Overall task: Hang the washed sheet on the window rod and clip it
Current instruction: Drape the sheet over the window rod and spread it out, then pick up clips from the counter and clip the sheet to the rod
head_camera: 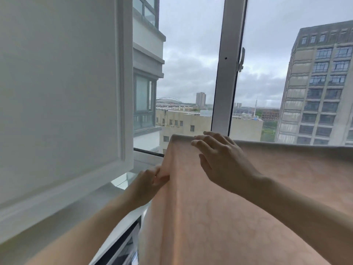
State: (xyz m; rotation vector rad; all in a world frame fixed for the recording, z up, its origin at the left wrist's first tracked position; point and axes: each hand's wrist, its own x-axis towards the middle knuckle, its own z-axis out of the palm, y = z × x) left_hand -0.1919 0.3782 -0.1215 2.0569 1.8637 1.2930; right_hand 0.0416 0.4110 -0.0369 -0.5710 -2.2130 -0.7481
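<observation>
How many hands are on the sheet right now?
2. The left hand pinches the sheet at its left edge; the right hand lies flat near the top fold.

Plain peach-pink sheet [219, 207], white window frame [225, 73], black rod [149, 152]

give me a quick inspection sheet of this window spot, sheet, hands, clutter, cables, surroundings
surface: white window sill, partly hidden by the arms
job's things: pink sheet draped over the dark rod; rod shows only at the left end; no clips seen
clutter: nothing seen
hands: left hand pinches the sheet's left edge; right hand lies flat with fingers spread near the top fold
cables: nothing seen
surroundings: white window sash swung open at left, white frame post, buildings and grey sky outside
</observation>
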